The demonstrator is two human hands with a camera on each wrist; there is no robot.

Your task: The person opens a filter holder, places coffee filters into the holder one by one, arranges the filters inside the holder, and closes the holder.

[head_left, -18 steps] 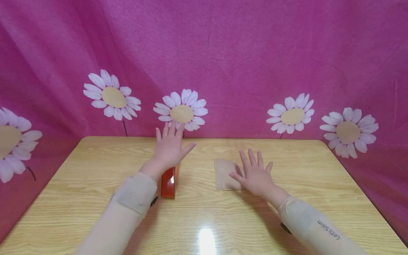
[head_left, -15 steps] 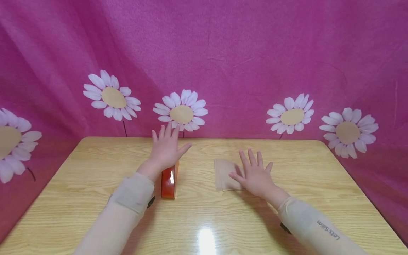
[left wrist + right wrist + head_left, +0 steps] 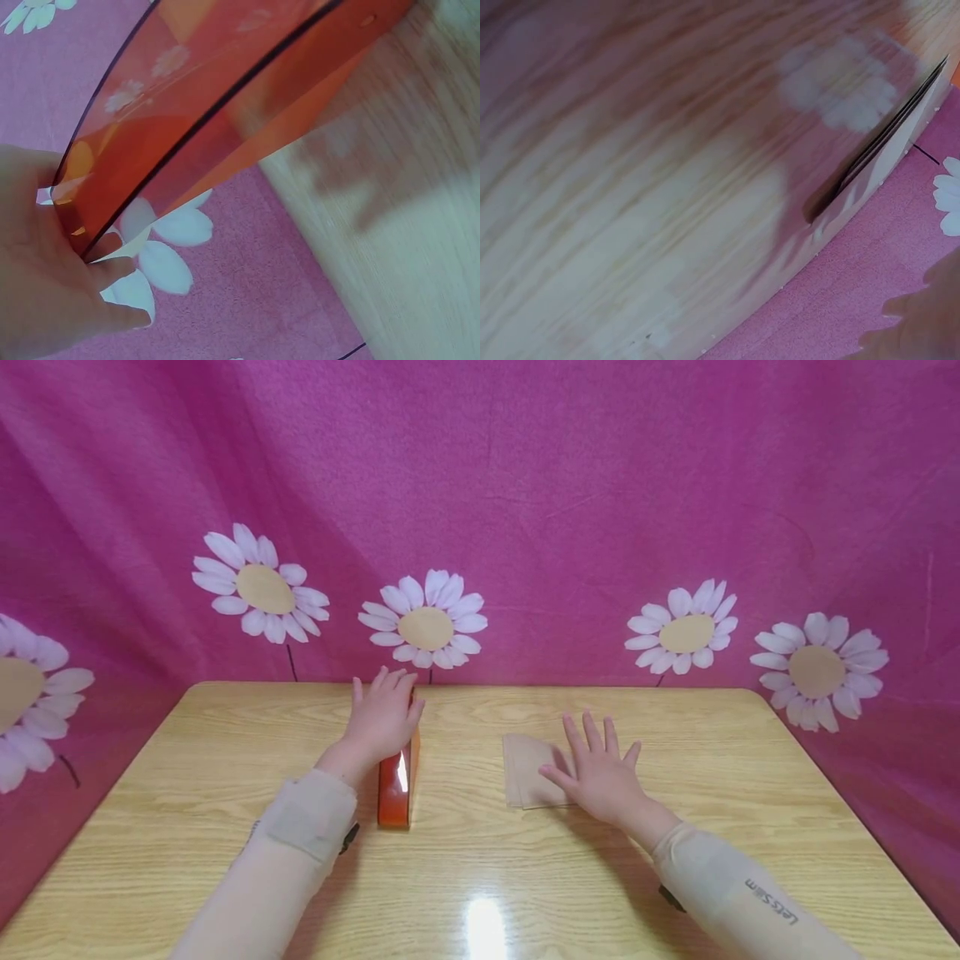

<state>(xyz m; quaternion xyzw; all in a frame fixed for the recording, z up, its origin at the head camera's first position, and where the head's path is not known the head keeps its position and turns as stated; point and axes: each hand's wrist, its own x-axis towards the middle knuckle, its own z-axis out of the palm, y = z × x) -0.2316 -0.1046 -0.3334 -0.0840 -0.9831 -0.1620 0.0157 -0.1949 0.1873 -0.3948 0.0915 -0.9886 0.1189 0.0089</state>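
A long orange see-through plastic piece with dark edges [image 3: 394,789] stands on the table left of the middle. My left hand [image 3: 381,717] is at its far end, fingers bent over the top and thumb on the right side. In the left wrist view, the thumb and fingers of that hand [image 3: 45,262] lie on either side of the orange piece [image 3: 180,135]. My right hand [image 3: 603,774], fingers spread, hovers over a small stack of flat brown sheets [image 3: 525,772] and partly hides it. The sheets' thin edges [image 3: 885,146] show in the right wrist view.
The wood-grain table [image 3: 465,868] ends at the back against a magenta cloth [image 3: 510,510] printed with white daisies. More of the cloth hangs at both sides. A bright light reflection [image 3: 487,931] shines near the table's front.
My left hand has come down and slightly left onto the orange piece, its spread fingers drawing in around the far end. The right hand, orange piece and brown sheets have stayed put.
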